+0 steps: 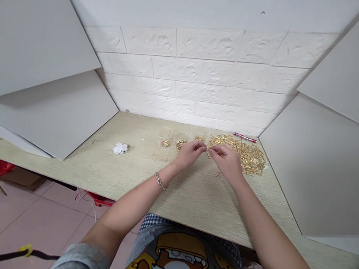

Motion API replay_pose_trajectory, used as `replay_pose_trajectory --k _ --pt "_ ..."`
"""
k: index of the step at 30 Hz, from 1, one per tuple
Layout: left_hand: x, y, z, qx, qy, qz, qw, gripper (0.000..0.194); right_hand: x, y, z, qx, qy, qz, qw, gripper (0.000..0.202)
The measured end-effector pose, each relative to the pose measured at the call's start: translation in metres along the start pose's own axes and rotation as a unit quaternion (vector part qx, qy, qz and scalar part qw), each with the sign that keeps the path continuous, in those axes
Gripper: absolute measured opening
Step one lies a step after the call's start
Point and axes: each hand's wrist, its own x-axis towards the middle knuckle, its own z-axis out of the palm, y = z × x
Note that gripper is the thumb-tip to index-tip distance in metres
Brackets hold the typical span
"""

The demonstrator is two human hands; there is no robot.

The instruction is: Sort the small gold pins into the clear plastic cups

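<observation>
A small brass pin (pixel 208 148) is pinched between the fingertips of the left hand (pixel 189 152) and the right hand (pixel 228 161), both closed on it, just near of the cups (pixel 181 139). The pile of pins (pixel 244 154) lies to the right, touching the right hand's far side. A light fingertip pinch near the pin's ends is judged best, with wrists rested on the table (pixel 131 168) for steadiness. The hands should be kept low, so a dropped pin is not sent rolling.
</observation>
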Motion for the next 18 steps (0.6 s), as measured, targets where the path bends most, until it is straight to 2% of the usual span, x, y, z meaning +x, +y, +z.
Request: replay_pose_trajectory --k 6,18 --pt "0.0008 -0.0005 -0.0004 0.006 -0.008 0.003 1.0 0.018 -0.001 0.0002 0.0004 0.007 0.002 -0.008 1.0 0.013" --pt "0.0003 0.002 -0.004 0.05 -0.023 0.024 0.998 0.017 -0.0015 0.0004 0.0012 0.046 -0.018 0.029 0.998 0.017"
